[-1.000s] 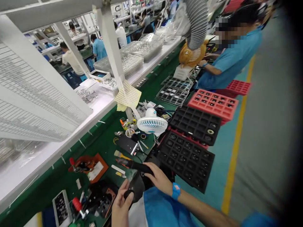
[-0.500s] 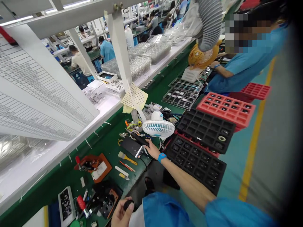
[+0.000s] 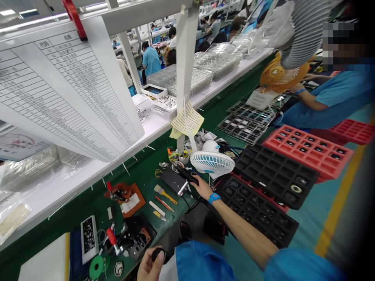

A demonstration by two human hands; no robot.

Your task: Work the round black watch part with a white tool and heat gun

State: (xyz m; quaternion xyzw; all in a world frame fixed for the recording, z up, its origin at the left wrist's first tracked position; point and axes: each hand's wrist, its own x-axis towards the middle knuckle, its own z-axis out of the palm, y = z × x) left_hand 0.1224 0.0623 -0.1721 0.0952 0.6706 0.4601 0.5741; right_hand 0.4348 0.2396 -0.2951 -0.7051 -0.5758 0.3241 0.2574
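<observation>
My left hand (image 3: pixel 149 266), low in the view, is closed round a small round black part (image 3: pixel 157 254), pinched between thumb and fingers. Stretched out over the bench edge, my right hand (image 3: pixel 202 188) wears a blue wristband and has its fingers on the near end of a black rod-shaped tool (image 3: pixel 186 171). That tool lies slanted above a flat black box (image 3: pixel 172 181) with a cable. To the left of the box are a yellow-handled brush (image 3: pixel 165 194) and several slim hand tools. A small white fan (image 3: pixel 212 162) stands just beyond my right hand.
Black compartment trays (image 3: pixel 258 207) and a red tray (image 3: pixel 307 150) holding round parts stand on the right. Red-handled clamp fixtures (image 3: pixel 129 199) and a white parts box (image 3: pixel 89 239) are on the left. A co-worker (image 3: pixel 331 97) sits at the far right. Printed sheets (image 3: pixel 73 89) hang overhead.
The view has turned left, so the bench appears further right. My right hand remains at the rod-shaped tool, and my left hand still holds the round part.
</observation>
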